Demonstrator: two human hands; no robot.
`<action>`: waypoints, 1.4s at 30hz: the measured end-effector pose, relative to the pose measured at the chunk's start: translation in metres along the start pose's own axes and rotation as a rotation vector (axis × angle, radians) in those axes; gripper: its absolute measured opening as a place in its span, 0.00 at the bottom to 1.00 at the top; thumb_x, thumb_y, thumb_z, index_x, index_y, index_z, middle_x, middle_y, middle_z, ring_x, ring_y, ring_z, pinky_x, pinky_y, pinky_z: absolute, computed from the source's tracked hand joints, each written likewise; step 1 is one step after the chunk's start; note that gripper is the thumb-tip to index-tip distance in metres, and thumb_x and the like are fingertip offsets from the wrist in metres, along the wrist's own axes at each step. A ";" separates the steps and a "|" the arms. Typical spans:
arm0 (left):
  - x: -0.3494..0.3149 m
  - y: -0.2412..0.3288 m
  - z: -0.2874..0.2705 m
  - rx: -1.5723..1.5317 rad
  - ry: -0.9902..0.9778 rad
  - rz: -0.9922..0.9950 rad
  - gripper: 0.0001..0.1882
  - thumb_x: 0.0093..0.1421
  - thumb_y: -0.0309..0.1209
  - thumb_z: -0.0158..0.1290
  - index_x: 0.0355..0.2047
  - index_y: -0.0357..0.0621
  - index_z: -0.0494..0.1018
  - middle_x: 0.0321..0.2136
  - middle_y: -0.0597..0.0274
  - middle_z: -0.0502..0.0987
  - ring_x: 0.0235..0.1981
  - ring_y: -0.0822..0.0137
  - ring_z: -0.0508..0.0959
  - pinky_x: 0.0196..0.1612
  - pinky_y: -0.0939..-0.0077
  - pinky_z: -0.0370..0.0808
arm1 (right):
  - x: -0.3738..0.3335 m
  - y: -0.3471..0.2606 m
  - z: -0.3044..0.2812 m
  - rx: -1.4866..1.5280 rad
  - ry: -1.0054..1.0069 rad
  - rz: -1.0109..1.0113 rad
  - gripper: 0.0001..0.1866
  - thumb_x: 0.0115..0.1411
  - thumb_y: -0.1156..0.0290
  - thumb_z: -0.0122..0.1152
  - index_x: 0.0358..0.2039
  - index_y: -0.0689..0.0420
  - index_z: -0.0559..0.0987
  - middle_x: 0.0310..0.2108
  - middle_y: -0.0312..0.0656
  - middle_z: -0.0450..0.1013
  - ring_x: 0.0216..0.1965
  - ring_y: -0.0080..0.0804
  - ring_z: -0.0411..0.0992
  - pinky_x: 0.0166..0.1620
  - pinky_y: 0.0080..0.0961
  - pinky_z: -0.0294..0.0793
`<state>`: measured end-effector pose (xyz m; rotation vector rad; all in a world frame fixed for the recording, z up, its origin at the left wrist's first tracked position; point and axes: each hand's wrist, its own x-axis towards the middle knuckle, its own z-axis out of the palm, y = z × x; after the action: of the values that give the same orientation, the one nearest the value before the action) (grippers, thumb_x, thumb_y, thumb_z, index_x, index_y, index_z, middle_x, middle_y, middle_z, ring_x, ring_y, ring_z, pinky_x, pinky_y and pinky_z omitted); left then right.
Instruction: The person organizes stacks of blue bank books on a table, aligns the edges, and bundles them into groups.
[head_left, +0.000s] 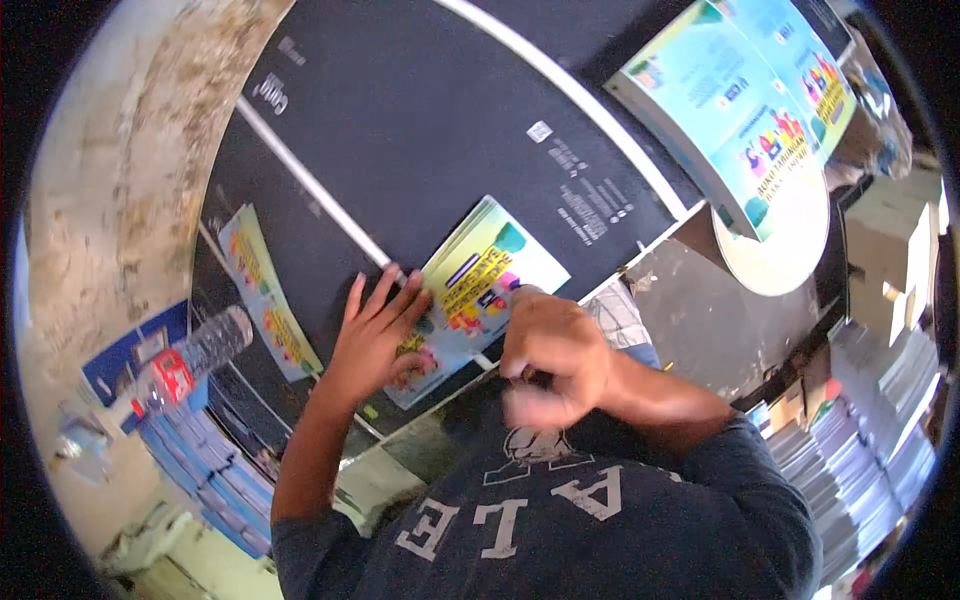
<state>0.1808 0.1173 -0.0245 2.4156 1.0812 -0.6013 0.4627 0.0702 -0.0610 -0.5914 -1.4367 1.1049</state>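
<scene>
A small pile of colourful printed booklet covers (480, 262), yellow, green and light blue, lies on a black tabletop (400, 120) in front of me. The fingers of my left hand (378, 338) are spread over its left side. At the right edge of the covers is my right hand (556, 358), curled into a fist and partly blurred. Its knuckles are close to the paper; whatever it may hold is hidden. Further left on the tabletop rests another narrow pile of similar covers (268, 295).
A thick stack of uncut printed sheets (735, 115) sits at the right on a round white seat (775, 262). At the left are a plastic bottle (195, 358) with a red label and blue-edged paper stacks (205, 465). More paper piles (835, 470) and cardboard boxes (890, 255) stand right.
</scene>
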 end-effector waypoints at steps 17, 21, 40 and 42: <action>-0.011 -0.003 0.003 -0.539 0.368 -0.163 0.33 0.52 0.47 0.65 0.54 0.43 0.71 0.54 0.42 0.71 0.58 0.50 0.70 0.58 0.47 0.66 | -0.005 -0.008 0.093 -0.068 -0.286 0.311 0.05 0.54 0.77 0.61 0.24 0.59 0.74 0.21 0.41 0.72 0.21 0.31 0.69 0.26 0.26 0.68; -0.005 -0.012 -0.005 -0.677 0.208 -0.220 0.22 0.56 0.43 0.61 0.44 0.40 0.75 0.38 0.48 0.80 0.46 0.45 0.79 0.50 0.54 0.73 | -0.003 -0.016 0.095 -0.094 -0.285 0.357 0.04 0.55 0.78 0.59 0.24 0.60 0.74 0.21 0.42 0.72 0.21 0.31 0.70 0.26 0.25 0.68; -0.003 0.002 0.062 -0.227 0.736 -0.075 0.26 0.60 0.35 0.54 0.59 0.53 0.67 0.66 0.61 0.63 0.66 0.58 0.62 0.63 0.55 0.63 | -0.005 -0.007 0.086 0.005 -0.251 0.291 0.05 0.53 0.75 0.61 0.23 0.59 0.74 0.22 0.42 0.72 0.22 0.38 0.70 0.27 0.30 0.68; 0.001 -0.009 0.074 -0.060 0.624 0.011 0.29 0.59 0.33 0.56 0.62 0.60 0.66 0.68 0.71 0.61 0.70 0.61 0.58 0.67 0.51 0.58 | 0.009 -0.014 0.081 0.101 -0.186 0.174 0.07 0.55 0.72 0.60 0.24 0.60 0.74 0.21 0.43 0.71 0.22 0.36 0.69 0.27 0.30 0.68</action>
<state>0.1589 0.0835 -0.0870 2.6159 1.2854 0.2161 0.3873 0.0490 -0.0354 -0.5612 -1.4993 1.3916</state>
